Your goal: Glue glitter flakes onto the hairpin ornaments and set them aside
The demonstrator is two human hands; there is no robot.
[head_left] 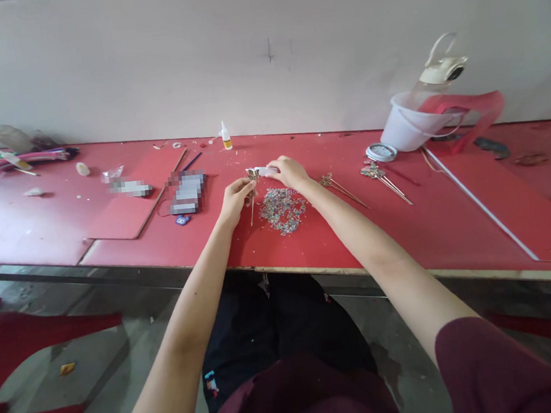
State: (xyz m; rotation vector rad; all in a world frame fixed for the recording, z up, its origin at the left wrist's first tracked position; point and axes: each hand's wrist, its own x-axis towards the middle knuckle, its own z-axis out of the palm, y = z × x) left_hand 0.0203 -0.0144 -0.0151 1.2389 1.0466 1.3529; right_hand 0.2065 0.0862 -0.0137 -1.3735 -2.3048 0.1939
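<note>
My left hand (237, 197) pinches a gold hairpin (253, 175) by its ornate head, and its thin stem points down toward the table. From the right, my right hand (288, 171) is closed around a small white glue bottle (266, 170), whose tip meets the hairpin's head. Just below both hands lies a loose pile of small glittering rhinestones (283, 211). Two more ornate hairpins rest to the right, one (344, 191) near my right forearm and another (386, 182) farther off.
A small glue bottle with a yellow label (226, 137) stands behind my hands. Left are a blurred phone-like object (188, 193) and a stick (161, 194). Right are a round white-rimmed tin (381, 152) and a white bucket (396, 125) holding a drink bottle (440, 76).
</note>
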